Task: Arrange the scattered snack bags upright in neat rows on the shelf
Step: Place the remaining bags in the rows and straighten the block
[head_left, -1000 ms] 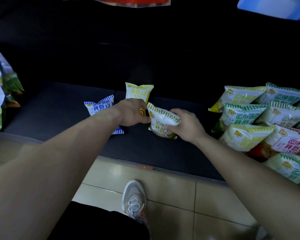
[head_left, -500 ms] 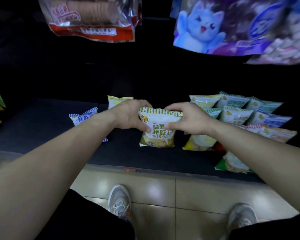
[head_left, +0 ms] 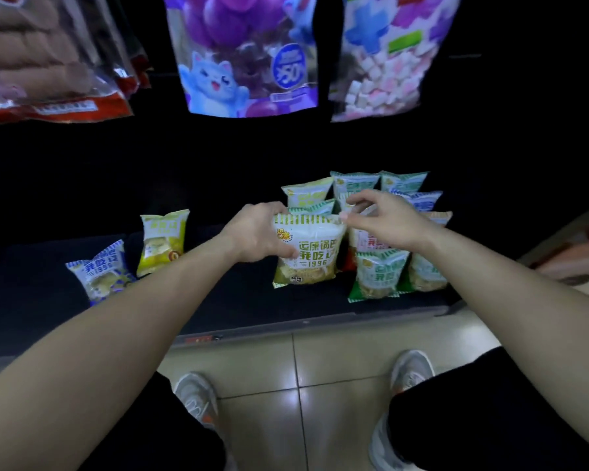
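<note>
- The left hand point(head_left: 255, 234) grips the upper left edge of a green-and-white striped plastic snack bag point(head_left: 308, 256), thumb across the front and fingers curled behind the top seam.
- The right hand point(head_left: 386, 219) hovers at the bag's top right corner, thumb and forefinger parted and holding nothing. The thumb tip sits right at the corner; whether it touches cannot be told.
- The held bag stands upright on the dark flat shelf point(head_left: 225, 300), its printed face to the camera, near the front and just left of the stocked group.
- Just beside it on the right stand rows of similar striped bags point(head_left: 354, 185) running back into the shelf, with a dark-green-bottomed bag point(head_left: 378, 275) in front.
- Well apart on the left, a yellow plastic snack bag point(head_left: 164, 241) stands upright, and a blue-and-white striped bag point(head_left: 101, 270) sits tilted beside it, nearer the shelf edge.
- Above hang a purple pouch with a blue cartoon cat point(head_left: 249, 59), a pouch of pink and white cubes point(head_left: 388, 62) and a clear red-trimmed pack point(head_left: 48, 66).
- Below the shelf lip lie pale floor tiles point(head_left: 320, 365) and two grey sneakers point(head_left: 198, 399).
</note>
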`<state>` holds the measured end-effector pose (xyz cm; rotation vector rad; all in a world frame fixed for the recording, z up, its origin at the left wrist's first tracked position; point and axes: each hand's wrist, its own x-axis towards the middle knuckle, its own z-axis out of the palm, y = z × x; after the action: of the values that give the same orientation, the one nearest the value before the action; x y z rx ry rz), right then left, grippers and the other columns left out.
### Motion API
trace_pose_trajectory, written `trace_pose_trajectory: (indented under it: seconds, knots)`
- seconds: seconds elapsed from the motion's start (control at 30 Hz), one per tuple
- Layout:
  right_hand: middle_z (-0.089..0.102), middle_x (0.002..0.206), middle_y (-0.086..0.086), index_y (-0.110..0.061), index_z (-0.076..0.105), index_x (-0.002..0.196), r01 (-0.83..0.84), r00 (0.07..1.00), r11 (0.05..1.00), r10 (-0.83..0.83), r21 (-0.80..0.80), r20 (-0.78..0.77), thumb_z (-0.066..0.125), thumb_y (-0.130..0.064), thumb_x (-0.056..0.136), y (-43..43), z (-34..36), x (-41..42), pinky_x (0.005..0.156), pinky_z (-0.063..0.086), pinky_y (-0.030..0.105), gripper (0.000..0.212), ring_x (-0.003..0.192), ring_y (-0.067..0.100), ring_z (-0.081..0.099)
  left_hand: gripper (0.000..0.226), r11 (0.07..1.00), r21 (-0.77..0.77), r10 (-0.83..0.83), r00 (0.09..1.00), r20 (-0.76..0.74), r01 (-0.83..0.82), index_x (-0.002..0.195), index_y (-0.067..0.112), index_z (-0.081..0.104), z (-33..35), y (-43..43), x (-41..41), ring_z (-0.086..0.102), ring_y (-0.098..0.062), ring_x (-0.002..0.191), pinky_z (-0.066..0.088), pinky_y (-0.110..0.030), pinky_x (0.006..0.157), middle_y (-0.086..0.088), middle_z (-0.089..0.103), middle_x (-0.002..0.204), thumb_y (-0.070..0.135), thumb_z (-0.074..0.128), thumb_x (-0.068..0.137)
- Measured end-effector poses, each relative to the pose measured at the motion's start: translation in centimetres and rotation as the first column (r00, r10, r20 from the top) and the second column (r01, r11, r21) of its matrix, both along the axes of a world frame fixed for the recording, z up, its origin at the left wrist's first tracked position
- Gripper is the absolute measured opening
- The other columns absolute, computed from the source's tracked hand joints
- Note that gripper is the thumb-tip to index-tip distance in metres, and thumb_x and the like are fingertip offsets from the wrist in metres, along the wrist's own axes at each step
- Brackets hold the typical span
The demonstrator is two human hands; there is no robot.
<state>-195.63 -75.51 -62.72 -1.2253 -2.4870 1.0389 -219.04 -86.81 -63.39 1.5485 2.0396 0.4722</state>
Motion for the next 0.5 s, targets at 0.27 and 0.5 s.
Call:
trace_pose_trajectory:
  seconds: [0.27,0.5]
  knots:
    - [0.052,0.141,0.007,-0.016,0.051,0.139,0.018,0.961,0.998,-0.032,0.054,0.273,0.055,-0.049,0.098,4.3,-3.1,6.3,0.096,0.042,0.035,0.053,0.122,0.026,0.054,0.082,0.984,-0.116,0.128,0.991,-0.051,-0.133,0.135,0.025,0.051,-8.6,1.9,3.8,0.06,-0.009,0.07,0.043,-0.026,0.055,0.002,0.064,0.09,0.046,0.087,0.065]
    - [0.048,0.144,0.004,-0.018,0.052,0.139,-0.06,0.932,0.996,0.078,-0.061,0.354,0.057,-0.051,0.095,5.3,-4.7,5.6,0.094,0.04,0.031,0.055,0.126,0.023,0.05,0.075,0.965,-0.202,0.176,0.984,0.035,-0.165,0.129,0.026,0.053,-15.5,3.0,4.4,0.06,-0.015,0.082,0.048,-0.03,0.06,0.001,0.061,0.101,0.042,0.088,0.065]
